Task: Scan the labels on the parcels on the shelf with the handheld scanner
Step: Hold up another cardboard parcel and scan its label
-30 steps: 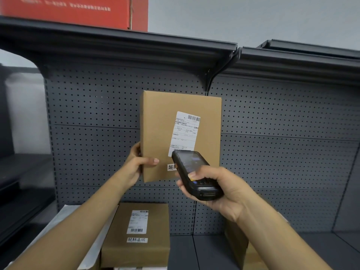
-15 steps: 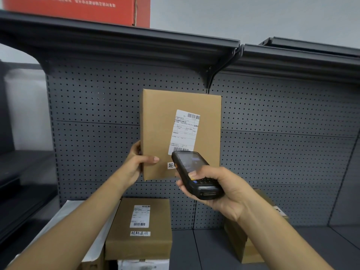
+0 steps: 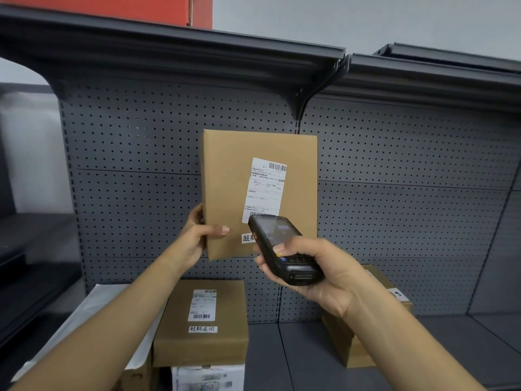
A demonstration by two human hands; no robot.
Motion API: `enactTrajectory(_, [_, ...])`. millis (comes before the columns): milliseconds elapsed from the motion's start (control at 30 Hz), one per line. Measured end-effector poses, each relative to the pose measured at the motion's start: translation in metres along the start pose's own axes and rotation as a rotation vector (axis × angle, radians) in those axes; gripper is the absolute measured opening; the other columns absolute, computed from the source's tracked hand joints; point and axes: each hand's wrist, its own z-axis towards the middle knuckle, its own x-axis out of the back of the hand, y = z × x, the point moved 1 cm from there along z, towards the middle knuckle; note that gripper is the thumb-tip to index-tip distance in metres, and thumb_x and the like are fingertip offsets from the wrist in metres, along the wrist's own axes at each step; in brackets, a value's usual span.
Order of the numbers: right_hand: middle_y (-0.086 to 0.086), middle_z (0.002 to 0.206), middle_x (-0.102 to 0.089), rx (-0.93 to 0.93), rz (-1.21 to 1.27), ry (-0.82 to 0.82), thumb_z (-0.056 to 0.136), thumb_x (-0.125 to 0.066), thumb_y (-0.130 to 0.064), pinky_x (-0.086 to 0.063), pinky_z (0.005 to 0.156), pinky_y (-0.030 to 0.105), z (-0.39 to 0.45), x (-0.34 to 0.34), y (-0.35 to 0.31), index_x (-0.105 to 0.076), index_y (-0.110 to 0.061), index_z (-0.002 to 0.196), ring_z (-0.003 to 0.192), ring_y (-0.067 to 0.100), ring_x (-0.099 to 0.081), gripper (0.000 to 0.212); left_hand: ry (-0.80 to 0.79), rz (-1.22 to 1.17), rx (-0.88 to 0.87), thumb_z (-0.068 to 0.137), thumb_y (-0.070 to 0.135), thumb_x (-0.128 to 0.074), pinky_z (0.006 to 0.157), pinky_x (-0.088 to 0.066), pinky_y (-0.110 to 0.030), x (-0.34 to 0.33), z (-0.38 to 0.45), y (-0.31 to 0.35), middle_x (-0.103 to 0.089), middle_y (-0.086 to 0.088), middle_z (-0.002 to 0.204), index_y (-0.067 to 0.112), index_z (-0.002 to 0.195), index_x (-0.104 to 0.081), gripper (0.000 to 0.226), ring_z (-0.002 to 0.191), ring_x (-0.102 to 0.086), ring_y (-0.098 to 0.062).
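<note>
My left hand [image 3: 197, 238] grips the lower left edge of a brown cardboard parcel [image 3: 225, 182] and holds it upright in front of the pegboard. Its white shipping label [image 3: 263, 187] faces me. My right hand [image 3: 318, 275] holds the black handheld scanner [image 3: 279, 252], whose top end points up at the label's lower edge and covers part of a small sticker below it. On the shelf below lie a second brown parcel [image 3: 203, 323] with its own label and a third brown parcel [image 3: 363, 348], partly hidden behind my right forearm.
A grey perforated back panel [image 3: 408, 179] rises behind the shelf [image 3: 310, 356]. An upper shelf [image 3: 197, 49] overhangs, carrying a red box [image 3: 158, 7]. A white plastic mailer [image 3: 93, 311] lies at the left, and a white printed box [image 3: 208, 376] sits under the middle parcel.
The view has tilted down a little, showing more of the lower shelf. Both hands, the parcel and the scanner keep the same pose.
</note>
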Motion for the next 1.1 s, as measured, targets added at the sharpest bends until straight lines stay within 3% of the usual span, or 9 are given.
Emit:
enactTrajectory(100, [0.031, 0.099, -0.067, -0.010, -0.008, -0.008, 0.066, -0.062, 0.009, -0.062, 0.067, 0.034, -0.001, 0.001, 0.000, -0.058, 0.021, 0.109, 0.075, 0.031, -0.071, 0.045, 0.003, 0.008, 0.007, 0.047, -0.003, -0.076, 0.082, -0.049, -0.030, 0.002, 0.001, -0.004, -0.062, -0.003, 0.116, 0.011, 0.144, -0.037, 0.105, 0.104, -0.060, -0.019])
enactTrajectory(233, [0.032, 0.100, -0.067, 0.002, -0.008, 0.014, 0.061, -0.063, 0.008, -0.062, 0.068, 0.036, -0.001, 0.002, 0.002, -0.057, 0.019, 0.110, 0.074, 0.031, -0.071, 0.052, 0.010, 0.010, 0.012, 0.041, 0.000, -0.080, 0.086, -0.050, -0.031, 0.004, 0.002, -0.008, -0.061, -0.004, 0.117, 0.011, 0.142, -0.037, 0.110, 0.105, -0.060, -0.020])
enactTrajectory(300, [0.032, 0.101, -0.067, 0.002, 0.005, 0.023, 0.059, -0.064, 0.007, -0.062, 0.065, 0.036, -0.001, 0.002, 0.002, -0.059, 0.018, 0.106, 0.075, 0.032, -0.071, 0.048, 0.017, 0.003, 0.013, 0.048, -0.003, -0.075, 0.087, -0.050, -0.032, 0.004, 0.004, -0.010, -0.061, -0.004, 0.115, 0.010, 0.143, -0.036, 0.104, 0.104, -0.060, -0.020])
enactTrajectory(433, [0.032, 0.101, -0.067, -0.005, 0.005, 0.023, 0.063, -0.064, 0.008, -0.062, 0.065, 0.035, 0.002, 0.005, 0.004, -0.053, 0.023, 0.118, 0.077, 0.032, -0.071, 0.058, 0.016, -0.006, 0.016, 0.052, -0.004, -0.071, 0.087, -0.050, -0.033, 0.004, 0.008, -0.014, -0.062, -0.004, 0.115, 0.011, 0.143, -0.037, 0.098, 0.104, -0.060, -0.020])
enactTrajectory(600, [0.031, 0.099, -0.067, -0.003, 0.013, 0.050, 0.060, -0.064, 0.008, -0.061, 0.063, 0.035, 0.006, 0.007, 0.005, -0.059, 0.016, 0.105, 0.075, 0.033, -0.071, 0.046, 0.006, -0.019, 0.009, 0.052, -0.005, -0.070, 0.083, -0.050, -0.032, 0.005, 0.013, -0.019, -0.063, -0.002, 0.111, 0.014, 0.136, -0.043, 0.090, 0.103, -0.060, -0.021])
enactTrajectory(700, [0.031, 0.099, -0.067, -0.002, 0.018, 0.064, 0.059, -0.065, 0.009, -0.062, 0.066, 0.037, 0.008, 0.011, 0.007, -0.058, 0.016, 0.107, 0.076, 0.034, -0.071, 0.049, 0.009, -0.031, 0.032, 0.053, -0.005, -0.071, 0.081, -0.050, -0.032, 0.007, 0.018, -0.025, -0.063, -0.004, 0.115, 0.013, 0.139, -0.040, 0.093, 0.103, -0.061, -0.020])
enactTrajectory(900, [0.029, 0.090, -0.067, 0.001, 0.026, 0.128, 0.061, -0.064, 0.010, -0.062, 0.068, 0.039, 0.013, 0.027, 0.013, -0.058, 0.016, 0.108, 0.072, 0.034, -0.071, 0.047, -0.020, 0.004, 0.178, 0.038, 0.016, -0.086, 0.082, -0.054, -0.037, -0.001, 0.027, -0.049, -0.066, -0.014, 0.125, 0.006, 0.137, -0.047, 0.107, 0.114, -0.063, -0.031])
enactTrajectory(1033, [0.028, 0.097, -0.067, -0.008, 0.051, 0.195, 0.068, -0.063, 0.013, -0.061, 0.072, 0.041, 0.022, 0.054, 0.021, -0.057, 0.018, 0.114, 0.078, 0.036, -0.070, 0.048, -0.058, 0.081, 0.349, 0.045, 0.025, -0.086, 0.085, -0.054, -0.046, -0.013, 0.023, -0.088, -0.070, -0.014, 0.116, 0.007, 0.126, -0.058, 0.088, 0.109, -0.064, -0.033])
enactTrajectory(1100, [0.026, 0.100, -0.067, -0.023, 0.029, 0.240, 0.071, -0.064, 0.014, -0.061, 0.075, 0.041, 0.027, 0.069, 0.027, -0.058, 0.013, 0.115, 0.085, 0.037, -0.070, 0.044, -0.090, 0.099, 0.425, 0.053, 0.022, -0.080, 0.077, -0.053, -0.037, -0.021, 0.018, -0.108, -0.072, -0.011, 0.104, 0.006, 0.115, -0.065, 0.066, 0.100, -0.065, -0.028])
